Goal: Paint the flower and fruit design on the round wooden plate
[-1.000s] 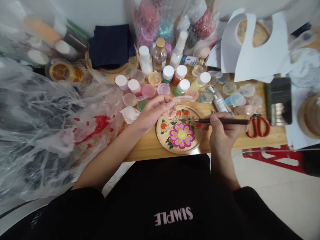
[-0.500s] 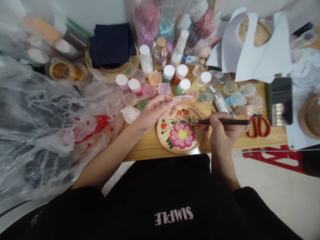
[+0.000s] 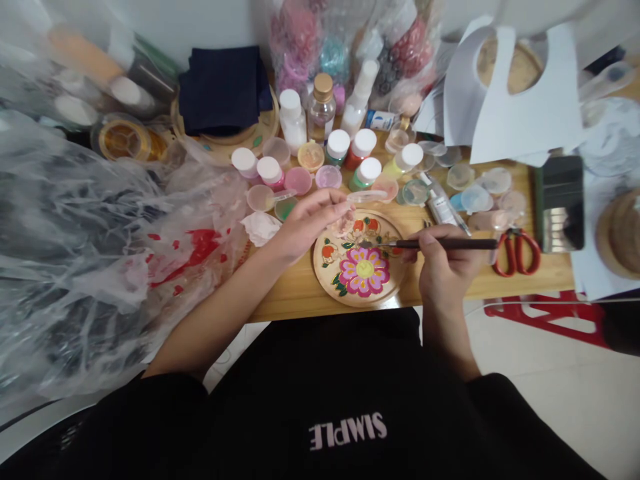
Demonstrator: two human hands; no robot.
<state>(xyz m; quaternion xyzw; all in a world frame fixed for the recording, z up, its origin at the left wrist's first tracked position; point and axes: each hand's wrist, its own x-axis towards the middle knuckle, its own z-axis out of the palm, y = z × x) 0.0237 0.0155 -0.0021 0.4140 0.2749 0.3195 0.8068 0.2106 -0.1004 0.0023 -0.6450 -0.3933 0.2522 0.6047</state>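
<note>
My left hand (image 3: pixel 315 220) is closed on a small clear plastic cup (image 3: pixel 343 225) of pale, peach-tinted content, with its lid (image 3: pixel 367 197) flipped open to the right. The cup is held over the upper left of a round wooden board (image 3: pixel 327 283). On the board is a pink flower (image 3: pixel 364 270) with a yellow centre, gold outlines, orange fruit shapes and green leaves. Between the fingers and thumb of my right hand (image 3: pixel 443 267) is a small palette knife (image 3: pixel 455 244) with a dark handle. Its thin blade points left, just above the flower; whether it touches the board I cannot tell.
Several white-capped paint jars (image 3: pixel 369 172) and small lidded cups (image 3: pixel 327 177) crowd the table behind the board. To the right are a tube (image 3: pixel 441 203), red-handled scissors (image 3: pixel 517 253) and a phone (image 3: pixel 560 203). Crumpled plastic sheeting (image 3: pixel 110 253) covers the left side.
The palette knife's blade has shifted very slightly to the right over the board. Both hands and the cup stay nearly in place.
</note>
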